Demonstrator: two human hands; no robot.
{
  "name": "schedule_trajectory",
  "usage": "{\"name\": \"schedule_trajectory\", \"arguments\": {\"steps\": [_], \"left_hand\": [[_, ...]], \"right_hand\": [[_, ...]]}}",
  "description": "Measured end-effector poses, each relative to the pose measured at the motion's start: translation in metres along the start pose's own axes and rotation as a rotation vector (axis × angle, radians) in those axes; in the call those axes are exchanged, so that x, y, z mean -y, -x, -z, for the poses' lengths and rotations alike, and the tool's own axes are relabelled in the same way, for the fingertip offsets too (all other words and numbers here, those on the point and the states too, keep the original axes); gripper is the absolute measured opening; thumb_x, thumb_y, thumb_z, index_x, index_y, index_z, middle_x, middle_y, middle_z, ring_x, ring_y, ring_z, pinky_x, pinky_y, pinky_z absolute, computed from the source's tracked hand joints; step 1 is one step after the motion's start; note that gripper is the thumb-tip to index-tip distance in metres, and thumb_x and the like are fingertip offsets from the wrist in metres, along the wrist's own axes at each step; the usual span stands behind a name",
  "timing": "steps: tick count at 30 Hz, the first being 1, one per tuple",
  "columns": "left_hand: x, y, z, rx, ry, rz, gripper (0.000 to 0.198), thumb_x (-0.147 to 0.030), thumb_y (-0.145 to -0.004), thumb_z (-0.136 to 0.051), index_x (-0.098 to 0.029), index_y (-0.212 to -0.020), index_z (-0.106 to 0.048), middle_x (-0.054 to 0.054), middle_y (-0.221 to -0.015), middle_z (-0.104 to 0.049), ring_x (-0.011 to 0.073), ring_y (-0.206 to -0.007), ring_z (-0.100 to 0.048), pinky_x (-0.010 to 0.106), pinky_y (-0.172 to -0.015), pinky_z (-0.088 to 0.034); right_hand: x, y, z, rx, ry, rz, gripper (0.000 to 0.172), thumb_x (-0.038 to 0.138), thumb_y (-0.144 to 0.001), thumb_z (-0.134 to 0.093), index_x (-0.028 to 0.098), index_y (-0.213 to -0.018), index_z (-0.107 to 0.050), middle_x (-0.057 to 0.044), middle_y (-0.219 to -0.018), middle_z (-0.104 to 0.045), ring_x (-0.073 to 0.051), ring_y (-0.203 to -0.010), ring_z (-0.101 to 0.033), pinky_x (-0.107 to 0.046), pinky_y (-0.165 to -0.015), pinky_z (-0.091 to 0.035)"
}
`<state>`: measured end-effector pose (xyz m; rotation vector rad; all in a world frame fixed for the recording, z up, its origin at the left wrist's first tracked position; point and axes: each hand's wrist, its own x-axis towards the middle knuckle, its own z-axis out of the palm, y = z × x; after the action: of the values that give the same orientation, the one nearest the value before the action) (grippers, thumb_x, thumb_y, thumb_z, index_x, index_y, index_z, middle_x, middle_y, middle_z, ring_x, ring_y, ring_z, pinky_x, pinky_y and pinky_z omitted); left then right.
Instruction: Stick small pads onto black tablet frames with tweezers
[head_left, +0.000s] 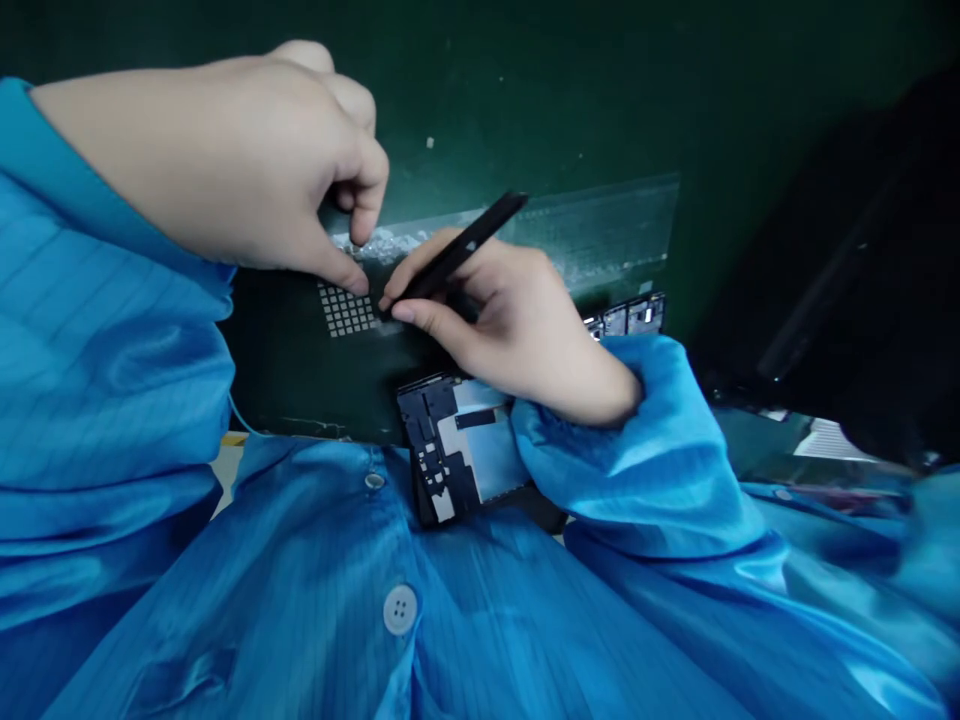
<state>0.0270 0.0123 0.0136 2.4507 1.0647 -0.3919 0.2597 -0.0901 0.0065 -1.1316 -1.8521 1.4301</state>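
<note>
Grid of small squares [346,312] and black tool [469,245] at a green work surface [525,120], seen from above. The squares were pale grey, flat and matt, set in close, even rows and columns with narrow dark gaps between them; the block lay slightly askew, and its upper edge was partly hidden by the left hand [285,160]. It was located on the work surface at the left end of a clear strip [622,225], which ran behind the right hand [517,310]; the strip was glossy and transparent, whitish and wrinkled near the fingers. The left thumb rested at the upper right of the grid, with the index fingertip curled down just above it; whether these digits pinched anything could not be told. The right hand grasped the tool between thumb and fingers, like a pen. The tool was slender, dark and straight-sided, with a small light mark on its shaft; it slanted so that its upper end pointed up and to the right, while its lower end, near the grid, was obscured by the fingertips. Nearer the body lay an opened device [495,455] with a bluish panel and black casing, partly covered by the right sleeve [622,460].
</note>
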Motion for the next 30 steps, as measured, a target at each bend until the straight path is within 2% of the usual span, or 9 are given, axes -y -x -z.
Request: {"name": "schedule_trajectory", "arguments": {"steps": [2,5,8,11,13,16,21,25,30], "left_hand": [[0.012,-0.001,-0.004,-0.051,0.009,-0.062,0.117,-0.102,-0.065,-0.039,0.002,-0.101,-0.081,-0.004,-0.101,-0.054,0.0416,-0.152,-0.056,0.059,-0.118,-0.043],[0.002,0.005,-0.012,-0.211,0.066,-0.152,0.128,-0.111,-0.068,-0.025,-0.004,-0.113,-0.079,0.000,-0.097,-0.056,0.0384,-0.141,-0.065,0.063,-0.115,-0.047],[-0.051,0.019,-0.026,-0.417,0.092,-0.052,0.095,-0.097,-0.097,-0.035,-0.012,-0.117,-0.072,0.010,-0.109,-0.060,0.0404,-0.130,-0.068,0.061,-0.107,-0.059],[-0.113,0.033,-0.044,-0.319,0.021,-0.117,0.104,-0.099,-0.093,-0.033,-0.007,-0.127,-0.068,0.023,-0.113,-0.062,0.0507,-0.120,-0.066,0.071,-0.100,-0.062],[-0.140,0.038,-0.056,-0.239,-0.042,-0.189,0.106,-0.094,-0.092,-0.041,-0.002,-0.139,-0.065,0.030,-0.122,-0.062,0.0541,-0.121,-0.064,0.073,-0.102,-0.060],[-0.152,0.038,-0.064,-0.250,-0.097,-0.236,0.106,-0.087,-0.093,-0.043,0.003,-0.147,-0.060,0.034,-0.125,-0.060,0.0538,-0.117,-0.063,0.072,-0.100,-0.061],[-0.150,0.035,-0.060,-0.264,-0.028,-0.193,0.104,-0.087,-0.096,-0.025,-0.003,-0.148,-0.058,0.030,-0.123,-0.060,0.0541,-0.119,-0.063,0.070,-0.097,-0.060],[-0.148,0.035,-0.061,-0.182,0.117,-0.115,0.105,-0.092,-0.090,-0.039,-0.016,-0.160,-0.051,0.028,-0.135,-0.058,0.0599,-0.130,-0.058,0.079,-0.111,-0.050],[-0.139,0.033,-0.068,-0.138,0.241,-0.039,0.105,-0.095,-0.079,-0.056,-0.029,-0.160,-0.051,0.023,-0.136,-0.057,0.0610,-0.132,-0.055,0.081,-0.114,-0.046]], "right_hand": [[0.001,0.011,0.010,-0.107,-0.160,-0.032,0.013,0.038,-0.101,-0.082,0.026,-0.103,-0.078,0.000,-0.101,-0.085,-0.018,-0.089,-0.080,-0.034,-0.086,-0.070],[0.005,0.060,0.029,-0.500,-0.352,-0.086,0.012,0.035,-0.100,-0.082,0.025,-0.095,-0.077,0.001,-0.090,-0.081,-0.015,-0.076,-0.075,-0.029,-0.073,-0.065],[0.004,0.134,0.034,-0.990,-0.254,-0.146,0.010,0.031,-0.095,-0.084,0.025,-0.090,-0.078,0.001,-0.079,-0.074,-0.013,-0.068,-0.067,-0.026,-0.062,-0.058],[-0.006,0.200,0.021,-1.246,-0.111,-0.229,0.011,0.032,-0.094,-0.086,0.025,-0.092,-0.077,0.002,-0.078,-0.075,-0.012,-0.064,-0.065,-0.025,-0.060,-0.054],[-0.015,0.226,0.010,-1.255,-0.066,-0.234,0.009,0.030,-0.096,-0.085,0.025,-0.097,-0.078,0.001,-0.084,-0.077,-0.013,-0.070,-0.070,-0.025,-0.064,-0.056],[-0.028,0.240,-0.002,-1.208,-0.006,-0.188,0.005,0.026,-0.102,-0.080,0.026,-0.106,-0.077,0.000,-0.095,-0.076,-0.014,-0.087,-0.077,-0.027,-0.073,-0.062],[-0.040,0.236,-0.004,-1.120,0.051,-0.147,0.008,0.024,-0.107,-0.072,0.029,-0.114,-0.073,-0.001,-0.102,-0.076,-0.017,-0.095,-0.079,-0.033,-0.082,-0.066],[-0.042,0.236,-0.003,-1.092,0.074,-0.149,0.010,0.023,-0.107,-0.070,0.028,-0.116,-0.071,-0.002,-0.103,-0.076,-0.018,-0.098,-0.078,-0.036,-0.086,-0.065],[-0.037,0.231,-0.004,-1.065,0.198,-0.164,0.008,0.022,-0.107,-0.069,0.027,-0.113,-0.071,-0.003,-0.102,-0.077,-0.020,-0.095,-0.078,-0.039,-0.084,-0.065]]}}
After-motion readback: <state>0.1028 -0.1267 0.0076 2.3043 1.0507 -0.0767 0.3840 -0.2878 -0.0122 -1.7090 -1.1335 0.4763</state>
